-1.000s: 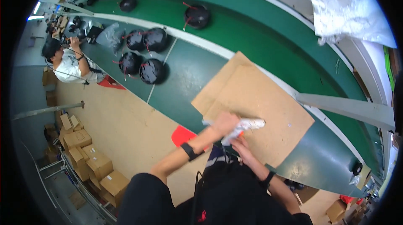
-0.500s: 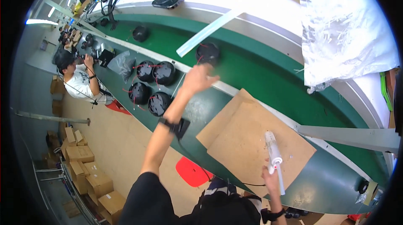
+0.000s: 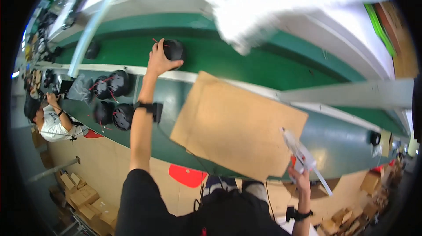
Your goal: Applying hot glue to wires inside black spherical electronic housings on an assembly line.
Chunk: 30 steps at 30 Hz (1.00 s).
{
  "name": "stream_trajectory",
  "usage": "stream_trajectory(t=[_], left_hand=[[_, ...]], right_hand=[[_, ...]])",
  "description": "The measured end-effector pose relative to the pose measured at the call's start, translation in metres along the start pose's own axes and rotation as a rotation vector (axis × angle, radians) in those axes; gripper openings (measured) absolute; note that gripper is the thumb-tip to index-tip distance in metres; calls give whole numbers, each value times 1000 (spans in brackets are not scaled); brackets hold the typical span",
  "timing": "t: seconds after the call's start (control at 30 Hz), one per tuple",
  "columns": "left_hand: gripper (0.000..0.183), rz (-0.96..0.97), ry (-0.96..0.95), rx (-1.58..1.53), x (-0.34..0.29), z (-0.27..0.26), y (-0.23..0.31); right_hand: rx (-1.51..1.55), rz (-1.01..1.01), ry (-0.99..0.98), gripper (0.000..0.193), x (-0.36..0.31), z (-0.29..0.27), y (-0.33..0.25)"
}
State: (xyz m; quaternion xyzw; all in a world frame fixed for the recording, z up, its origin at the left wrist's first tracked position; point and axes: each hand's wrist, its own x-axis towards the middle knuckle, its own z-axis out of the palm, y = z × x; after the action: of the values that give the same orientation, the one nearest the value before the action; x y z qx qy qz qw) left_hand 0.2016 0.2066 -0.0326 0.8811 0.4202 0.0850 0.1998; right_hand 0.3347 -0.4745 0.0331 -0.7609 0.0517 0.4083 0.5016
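My left hand [image 3: 160, 59] reaches over the belt's near rail, fingers and thumb curled round the near left side of a black round housing [image 3: 176, 51] with red wires. That housing is on the green conveyor belt [image 3: 215, 60]. In my right hand [image 3: 301, 177] is a white hot glue gun [image 3: 303, 154] with an orange trigger. Its nozzle points away over the cardboard sheet [image 3: 241, 126], and a translucent glue stick [image 3: 323, 182] sticks out of its rear. Left of my forearm, several similar black housings [image 3: 118, 83] with red wires stand on the green bench.
A clear plastic bag [image 3: 81, 89] lies beyond the housings. A person [image 3: 55, 124] in a white shirt works farther left. A white plastic sheet [image 3: 246, 11] hangs over the belt, and a grey post [image 3: 351, 91] crosses at right. A red stool [image 3: 187, 175] stands below the bench.
My left hand has closed on the housing on the belt. My right hand has lifted the glue gun and swung it right. The whole view has turned.
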Motion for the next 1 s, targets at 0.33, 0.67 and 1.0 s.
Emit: stream_trajectory(t=[0.33, 0.67, 1.0], left_hand=[[114, 188, -295, -71, -342, 87, 219], [25, 632, -409, -136, -288, 59, 187], [12, 981, -471, -646, -222, 116, 203]], right_hand=[[7, -342, -91, 40, -3, -10, 8], [56, -246, -320, 31, -15, -14, 52], [-591, -331, -233, 30, -34, 52, 12]])
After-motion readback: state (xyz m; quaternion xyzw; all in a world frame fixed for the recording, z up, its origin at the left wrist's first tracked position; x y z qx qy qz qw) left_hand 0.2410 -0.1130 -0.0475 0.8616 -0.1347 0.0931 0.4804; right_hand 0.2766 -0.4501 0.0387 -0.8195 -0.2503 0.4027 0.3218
